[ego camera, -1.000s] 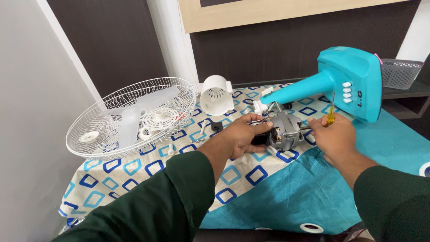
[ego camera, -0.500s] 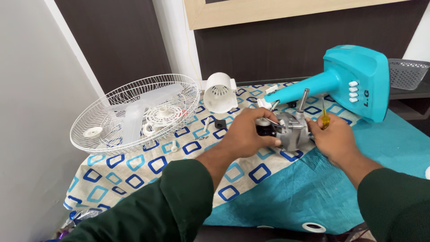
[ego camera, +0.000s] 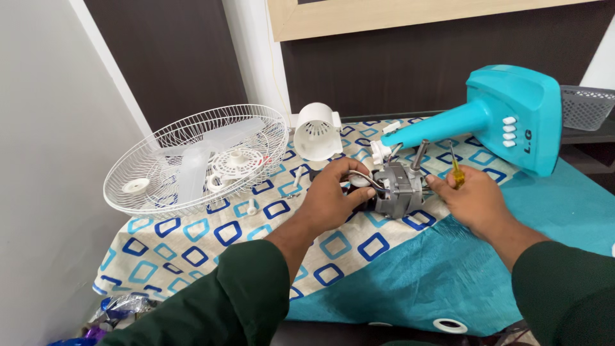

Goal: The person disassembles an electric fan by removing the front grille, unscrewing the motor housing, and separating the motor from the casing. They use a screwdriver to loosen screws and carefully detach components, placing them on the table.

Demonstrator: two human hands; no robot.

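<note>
A grey metal fan motor with a steel shaft pointing up and wires at its left end lies on the patterned tablecloth. My left hand grips the motor's left, wired end. My right hand rests against the motor's right side and holds a small yellow-handled screwdriver upright between its fingers. Just behind the motor lies the turquoise fan stand with white push buttons, tipped on its side.
A white wire fan guard with the translucent blade and a round hub inside sits at the left. A white motor cover stands behind the motor. Small white and black parts lie scattered between them. A grey mesh basket stands far right.
The motor has been turned in my hands, its shaft swinging from lying sideways to pointing up. My left hand shifted its hold toward the wired end. The view moved slightly.
</note>
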